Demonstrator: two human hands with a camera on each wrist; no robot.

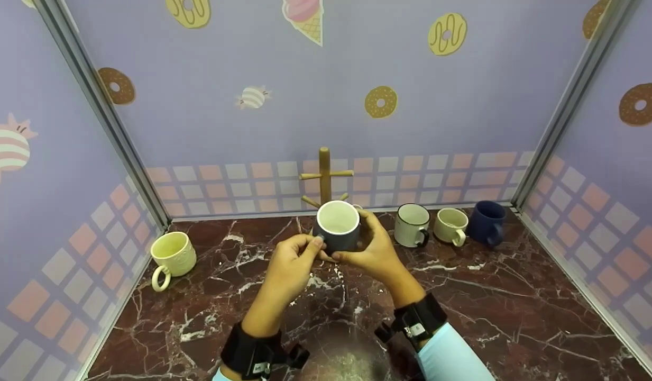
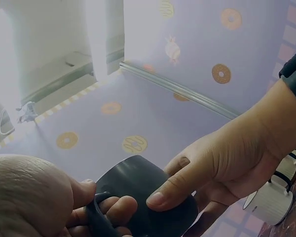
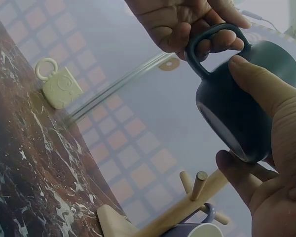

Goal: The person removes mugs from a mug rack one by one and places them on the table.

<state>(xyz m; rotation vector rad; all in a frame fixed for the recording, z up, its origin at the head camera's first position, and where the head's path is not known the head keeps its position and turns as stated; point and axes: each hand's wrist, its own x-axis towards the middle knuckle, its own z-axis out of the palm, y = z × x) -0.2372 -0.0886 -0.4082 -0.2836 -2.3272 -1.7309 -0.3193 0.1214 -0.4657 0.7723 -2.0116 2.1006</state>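
A dark grey mug (image 1: 338,226) with a white inside is held up above the marble table, in front of a wooden mug tree (image 1: 324,177). My left hand (image 1: 294,263) has its fingers hooked through the mug's handle (image 3: 213,40). My right hand (image 1: 372,244) grips the mug's body (image 2: 148,197) with thumb on one side and fingers on the other. In the right wrist view the mug (image 3: 249,101) hangs over a peg of the mug tree (image 3: 197,187).
A cream mug (image 1: 172,255) stands at the left edge of the table (image 1: 516,307). A white mug (image 1: 413,225), a cream mug (image 1: 451,226) and a dark blue mug (image 1: 487,222) stand in a row at the back right. Walls enclose three sides.
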